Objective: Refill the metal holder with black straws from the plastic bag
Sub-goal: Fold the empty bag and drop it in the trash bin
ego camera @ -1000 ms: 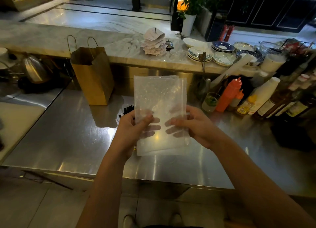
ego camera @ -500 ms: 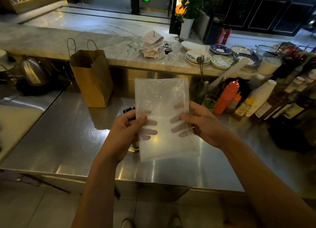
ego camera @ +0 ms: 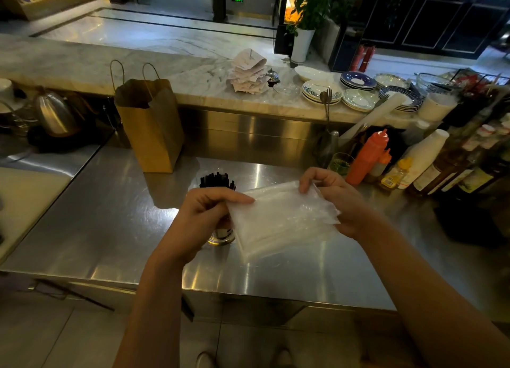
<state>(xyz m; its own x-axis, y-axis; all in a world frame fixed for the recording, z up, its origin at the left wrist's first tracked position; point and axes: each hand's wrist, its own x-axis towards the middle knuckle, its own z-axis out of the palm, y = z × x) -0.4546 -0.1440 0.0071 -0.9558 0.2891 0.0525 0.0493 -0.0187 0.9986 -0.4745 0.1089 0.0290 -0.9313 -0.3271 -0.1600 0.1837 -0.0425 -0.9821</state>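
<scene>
1. Judging by the black straws [ego camera: 218, 180] standing bunched in the metal holder [ego camera: 222, 237], the refilling itself looks done. The holder sits just beyond the left hand [ego camera: 204, 218], which hides most of it.
2. The plastic bag [ego camera: 281, 221] shows no straws through its clear film. It looks empty and folded over on itself, and it is held between the two hands a little above the steel surface [ego camera: 96, 216].
3. The left hand pinches the bag's left edge, with the thumb on top and the fingers curled beneath.
4. The right hand [ego camera: 339, 202] grips the bag's far right corner, its fingers bent over the fold.
5. What is left seems small: finishing the fold or crumpling the bag, then putting it aside.
6. I cannot tell how full the holder is, since only the straw tips and the base show past the left hand.
</scene>
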